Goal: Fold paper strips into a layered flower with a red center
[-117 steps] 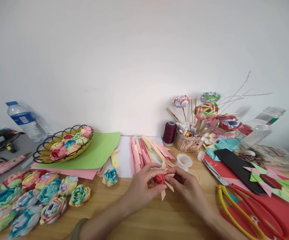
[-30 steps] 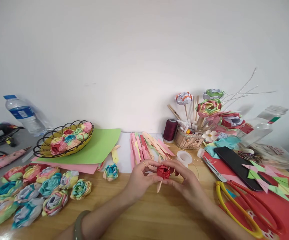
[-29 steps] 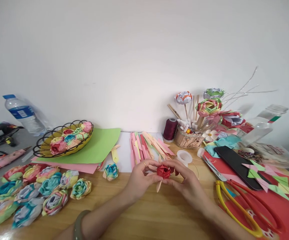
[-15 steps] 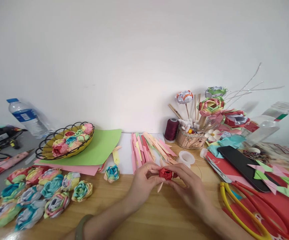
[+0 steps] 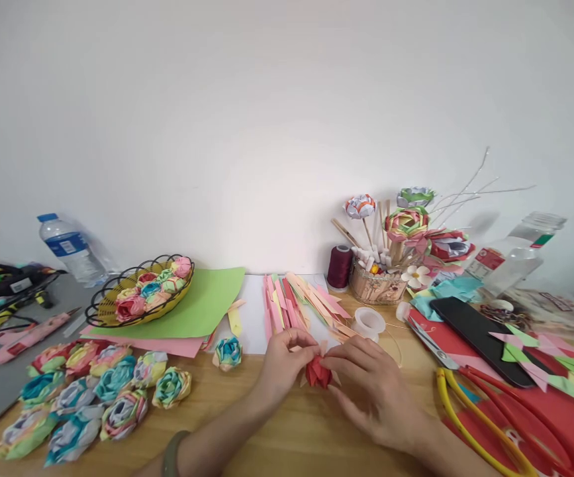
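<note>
A small red paper flower (image 5: 318, 373), with pale strips poking out around it, is held low over the wooden table. My left hand (image 5: 287, 364) pinches its left side between thumb and fingers. From the right, my right hand (image 5: 373, 384) has its bent fingertips on the flower's upper right edge and its thumb near the lower right. The fingers partly cover the flower. Behind it, pink, red and peach paper strips (image 5: 287, 301) lie fanned on white paper (image 5: 251, 311). A blue-and-cream paper flower (image 5: 228, 354) sits left of my left hand.
Several finished paper flowers (image 5: 122, 414) lie at left, below a yellow basket (image 5: 102, 298) of flowers. Scissors (image 5: 495, 424) and a black phone (image 5: 480, 341) are at right. Tape (image 5: 369, 322), a thread spool (image 5: 339, 267) and a decorated pot (image 5: 376, 285) stand behind my right hand.
The red flower has tilted so more of its red petals face me. My right fingers have loosened and shifted around it. The camera view has shifted slightly.
</note>
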The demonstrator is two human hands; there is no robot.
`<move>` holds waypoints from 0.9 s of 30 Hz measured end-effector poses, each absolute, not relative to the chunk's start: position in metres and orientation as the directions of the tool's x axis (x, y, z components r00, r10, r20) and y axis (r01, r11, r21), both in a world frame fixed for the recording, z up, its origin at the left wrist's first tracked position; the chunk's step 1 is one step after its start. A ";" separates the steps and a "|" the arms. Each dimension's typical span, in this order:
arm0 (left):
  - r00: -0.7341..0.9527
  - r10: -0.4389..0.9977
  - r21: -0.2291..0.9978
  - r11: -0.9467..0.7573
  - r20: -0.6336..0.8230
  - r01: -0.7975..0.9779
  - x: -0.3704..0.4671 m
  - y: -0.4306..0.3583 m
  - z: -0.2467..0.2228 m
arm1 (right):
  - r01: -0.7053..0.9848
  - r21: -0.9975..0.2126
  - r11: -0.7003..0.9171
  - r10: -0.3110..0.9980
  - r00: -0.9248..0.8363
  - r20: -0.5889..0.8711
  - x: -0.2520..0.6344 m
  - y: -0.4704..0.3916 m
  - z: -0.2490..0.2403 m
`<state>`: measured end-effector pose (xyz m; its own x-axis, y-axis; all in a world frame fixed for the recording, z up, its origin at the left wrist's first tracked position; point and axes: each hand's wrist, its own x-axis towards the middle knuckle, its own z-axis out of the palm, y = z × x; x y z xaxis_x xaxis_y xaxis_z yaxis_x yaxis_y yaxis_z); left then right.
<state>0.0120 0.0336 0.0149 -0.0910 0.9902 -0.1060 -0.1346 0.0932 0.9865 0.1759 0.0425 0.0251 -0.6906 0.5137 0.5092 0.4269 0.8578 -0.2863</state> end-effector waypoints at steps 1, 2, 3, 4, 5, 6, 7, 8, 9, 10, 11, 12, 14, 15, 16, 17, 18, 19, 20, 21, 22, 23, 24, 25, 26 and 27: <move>-0.086 0.992 0.991 0.079 -0.089 -0.106 0.013 0.033 0.014 | 0.428 -0.361 0.828 0.560 -0.648 0.517 0.175 0.043 0.025; -0.074 0.994 0.994 0.073 -0.079 -0.087 0.014 0.032 0.013 | 0.439 -0.443 0.782 0.623 -0.586 0.518 0.173 0.043 0.025; -0.056 0.995 0.994 0.073 -0.077 -0.076 0.015 0.031 0.012 | 0.452 -0.523 0.723 0.690 -0.519 0.506 0.172 0.044 0.023; -0.040 0.996 0.995 0.077 -0.080 -0.070 0.016 0.030 0.011 | 0.470 -0.589 0.657 0.752 -0.461 0.471 0.170 0.045 0.020; -0.019 0.996 0.994 0.083 -0.084 -0.069 0.017 0.029 0.009 | 0.481 -0.638 0.602 0.796 -0.426 0.430 0.168 0.046 0.016; 0.007 0.996 0.993 0.093 -0.093 -0.074 0.017 0.028 0.008 | 0.488 -0.675 0.554 0.828 -0.410 0.384 0.166 0.046 0.012; 0.040 0.994 0.990 0.109 -0.106 -0.085 0.018 0.028 0.007 | 0.485 -0.700 0.524 0.843 -0.411 0.347 0.164 0.046 0.009; 0.075 0.991 0.987 0.123 -0.115 -0.100 0.018 0.027 0.007 | 0.475 -0.719 0.507 0.849 -0.421 0.319 0.163 0.046 0.006; 0.095 0.989 0.986 0.124 -0.113 -0.111 0.018 0.027 0.007 | 0.469 -0.733 0.493 0.853 -0.425 0.302 0.163 0.046 0.004; 0.092 0.991 0.988 0.110 -0.099 -0.113 0.017 0.027 0.007 | 0.469 -0.739 0.484 0.859 -0.415 0.300 0.164 0.046 0.003; 0.061 0.995 0.992 0.082 -0.076 -0.100 0.016 0.028 0.007 | 0.484 -0.736 0.474 0.870 -0.388 0.306 0.165 0.047 0.003; -0.007 0.999 0.997 0.039 -0.040 -0.065 0.014 0.030 0.007 | 0.513 -0.724 0.462 0.882 -0.353 0.313 0.166 0.047 0.004; -0.134 0.991 1.000 -0.014 0.015 0.014 0.008 0.033 0.007 | 0.598 -0.687 0.413 0.910 -0.297 0.289 0.169 0.050 0.007; -0.152 0.988 0.999 -0.023 0.029 0.038 0.006 0.034 0.007 | 0.636 -0.668 0.385 0.922 -0.302 0.244 0.170 0.051 0.009; -0.154 0.988 0.998 -0.021 0.029 0.052 0.003 0.035 0.007 | 0.666 -0.656 0.354 0.931 -0.321 0.176 0.171 0.052 0.011; -0.148 0.989 0.998 -0.012 0.021 0.057 0.002 0.035 0.007 | 0.684 -0.649 0.333 0.932 -0.344 0.115 0.171 0.053 0.013; -0.131 0.991 0.998 -0.002 0.009 0.056 0.001 0.035 0.007 | 0.688 -0.649 0.325 0.924 -0.378 0.061 0.171 0.054 0.014; -0.112 0.994 0.999 0.010 -0.004 0.054 0.001 0.035 0.006 | 0.686 -0.652 0.322 0.913 -0.408 0.022 0.170 0.054 0.014; -0.095 0.995 0.998 0.019 -0.014 0.053 0.001 0.035 0.006 | 0.681 -0.657 0.324 0.902 -0.431 -0.002 0.169 0.054 0.013; -0.078 0.997 0.998 0.026 -0.022 0.059 0.002 0.034 0.006 | 0.677 -0.659 0.327 0.895 -0.446 -0.015 0.168 0.054 0.012; -0.062 0.998 0.997 0.032 -0.028 0.074 0.003 0.033 0.006 | 0.679 -0.657 0.328 0.892 -0.452 -0.022 0.167 0.054 0.011; -0.049 0.998 0.995 0.038 -0.033 0.093 0.003 0.032 0.005 | 0.683 -0.652 0.328 0.892 -0.451 -0.024 0.166 0.054 0.010; -0.037 0.999 0.993 0.042 -0.038 0.114 0.004 0.032 0.005 | 0.686 -0.649 0.328 0.893 -0.450 -0.025 0.166 0.054 0.008; -0.027 0.999 0.990 0.045 -0.042 0.131 0.004 0.032 0.005 | 0.678 -0.656 0.331 0.889 -0.457 -0.024 0.166 0.055 0.007; -0.020 0.999 0.989 0.046 -0.044 0.141 0.003 0.031 0.005 | 0.658 -0.676 0.331 0.882 -0.470 -0.025 0.166 0.056 0.006; -0.019 0.999 0.989 0.045 -0.043 0.144 0.003 0.031 0.005 | 0.627 -0.708 0.325 0.875 -0.483 -0.026 0.166 0.056 0.005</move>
<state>0.0028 0.0315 0.0053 -0.0188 0.9989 -0.0425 0.1442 0.0448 0.9885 0.1662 0.0565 0.0051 -0.4827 0.8754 -0.0259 0.6267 0.3246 -0.7085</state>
